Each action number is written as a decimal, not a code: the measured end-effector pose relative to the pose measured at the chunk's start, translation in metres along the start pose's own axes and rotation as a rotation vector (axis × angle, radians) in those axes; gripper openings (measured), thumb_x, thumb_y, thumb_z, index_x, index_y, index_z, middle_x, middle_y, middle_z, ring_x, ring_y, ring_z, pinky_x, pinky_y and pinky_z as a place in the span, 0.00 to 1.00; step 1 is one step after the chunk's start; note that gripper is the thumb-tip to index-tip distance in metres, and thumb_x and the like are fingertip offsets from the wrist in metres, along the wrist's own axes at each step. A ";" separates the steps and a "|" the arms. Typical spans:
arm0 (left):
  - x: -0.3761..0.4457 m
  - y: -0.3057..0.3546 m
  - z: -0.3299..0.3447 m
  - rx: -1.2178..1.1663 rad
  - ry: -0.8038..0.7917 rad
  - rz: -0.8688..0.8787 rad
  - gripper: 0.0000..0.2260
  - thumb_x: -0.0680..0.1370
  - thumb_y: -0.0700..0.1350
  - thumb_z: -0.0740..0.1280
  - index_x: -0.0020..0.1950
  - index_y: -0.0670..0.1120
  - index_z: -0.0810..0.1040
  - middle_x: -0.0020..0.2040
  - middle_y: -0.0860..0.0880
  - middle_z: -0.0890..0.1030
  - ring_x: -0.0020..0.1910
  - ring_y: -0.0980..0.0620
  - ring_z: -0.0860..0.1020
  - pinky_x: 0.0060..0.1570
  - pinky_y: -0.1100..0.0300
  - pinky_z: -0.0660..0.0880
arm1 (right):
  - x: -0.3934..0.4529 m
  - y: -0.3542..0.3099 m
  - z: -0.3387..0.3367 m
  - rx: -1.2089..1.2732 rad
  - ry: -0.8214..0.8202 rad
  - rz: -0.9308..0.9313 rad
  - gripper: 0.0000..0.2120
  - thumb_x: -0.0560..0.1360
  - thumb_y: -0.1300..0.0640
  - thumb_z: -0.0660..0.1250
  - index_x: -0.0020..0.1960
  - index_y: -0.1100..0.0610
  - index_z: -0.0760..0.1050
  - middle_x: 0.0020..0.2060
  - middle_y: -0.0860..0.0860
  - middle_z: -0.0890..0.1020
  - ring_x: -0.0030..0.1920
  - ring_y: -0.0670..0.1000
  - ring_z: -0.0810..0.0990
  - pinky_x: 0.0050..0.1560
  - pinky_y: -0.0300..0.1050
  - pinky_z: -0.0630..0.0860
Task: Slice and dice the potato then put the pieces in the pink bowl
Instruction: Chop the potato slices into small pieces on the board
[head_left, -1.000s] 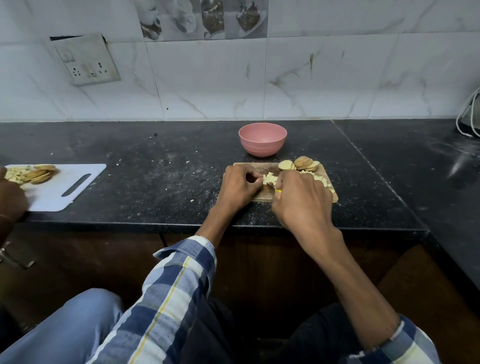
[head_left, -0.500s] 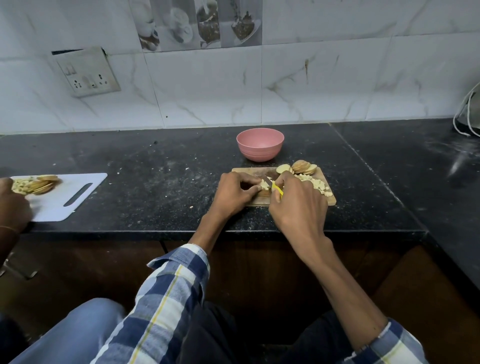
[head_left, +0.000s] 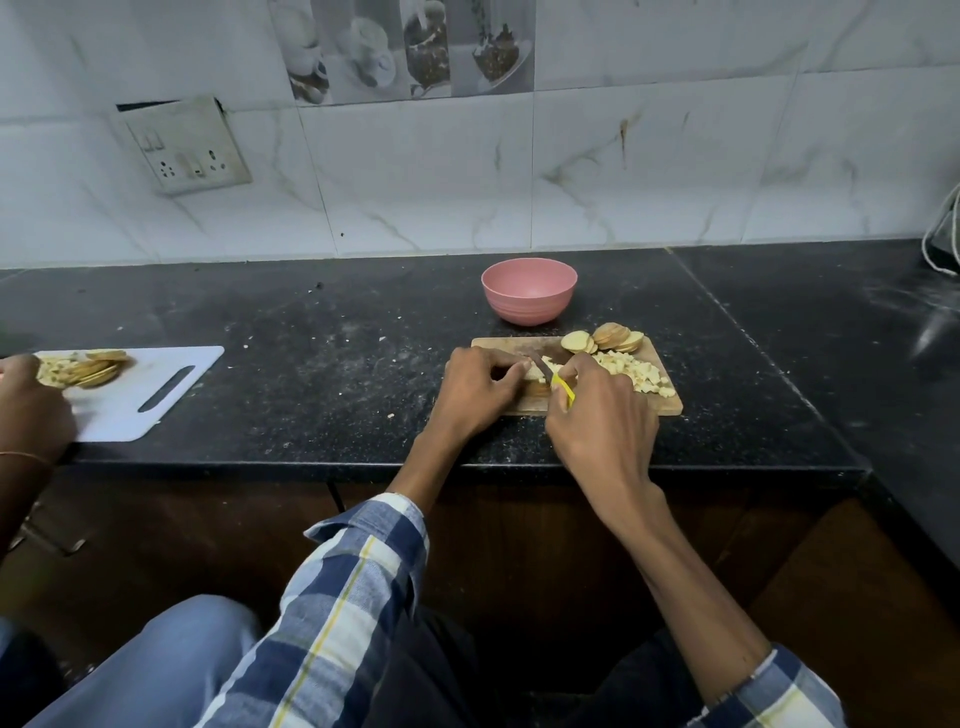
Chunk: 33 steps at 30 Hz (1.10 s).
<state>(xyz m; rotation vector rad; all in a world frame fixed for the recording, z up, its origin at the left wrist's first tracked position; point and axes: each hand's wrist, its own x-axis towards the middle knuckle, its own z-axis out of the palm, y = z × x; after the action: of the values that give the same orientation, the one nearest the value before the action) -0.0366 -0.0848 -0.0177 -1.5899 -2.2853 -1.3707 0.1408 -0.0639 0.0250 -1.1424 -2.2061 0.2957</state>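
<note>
Black speckled tabletop (head_left: 322, 374), wooden board (head_left: 670, 408). Left hand (head_left: 480, 387) pins potato slices (head_left: 537, 387); right hand (head_left: 597, 415) grips knife (head_left: 543, 366). Pieces firm, probably wet and slippery: hold flat, fingertips curled. Pink bowl (head_left: 529, 296) just behind.

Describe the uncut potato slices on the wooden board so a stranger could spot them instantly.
Find the pink bowl on the black counter. Just before it lies the wooden board; the round slices sit fanned at its far edge, unlike the small diced pieces beside them.
</note>
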 end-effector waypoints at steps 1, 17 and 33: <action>0.000 0.001 0.000 -0.013 0.014 -0.016 0.09 0.80 0.49 0.69 0.53 0.51 0.89 0.50 0.55 0.88 0.39 0.68 0.79 0.42 0.65 0.74 | 0.000 0.001 -0.001 0.000 0.000 0.003 0.09 0.80 0.52 0.68 0.59 0.50 0.76 0.46 0.52 0.83 0.47 0.57 0.82 0.41 0.51 0.76; 0.001 -0.005 0.002 -0.081 0.023 -0.054 0.05 0.72 0.38 0.78 0.46 0.45 0.89 0.43 0.55 0.88 0.42 0.62 0.84 0.52 0.62 0.81 | 0.000 -0.005 0.008 -0.073 -0.032 -0.043 0.10 0.80 0.53 0.67 0.61 0.52 0.75 0.47 0.54 0.83 0.47 0.57 0.82 0.44 0.51 0.75; 0.002 -0.005 0.003 -0.080 0.028 -0.049 0.04 0.72 0.37 0.77 0.44 0.45 0.89 0.42 0.55 0.87 0.42 0.61 0.84 0.50 0.64 0.80 | -0.011 -0.008 -0.010 -0.076 -0.137 -0.050 0.12 0.80 0.57 0.67 0.63 0.53 0.75 0.54 0.55 0.81 0.56 0.59 0.80 0.52 0.52 0.72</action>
<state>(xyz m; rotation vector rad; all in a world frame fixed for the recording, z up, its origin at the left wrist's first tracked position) -0.0406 -0.0816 -0.0215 -1.5350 -2.2968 -1.5035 0.1465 -0.0788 0.0317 -1.1354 -2.3805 0.2778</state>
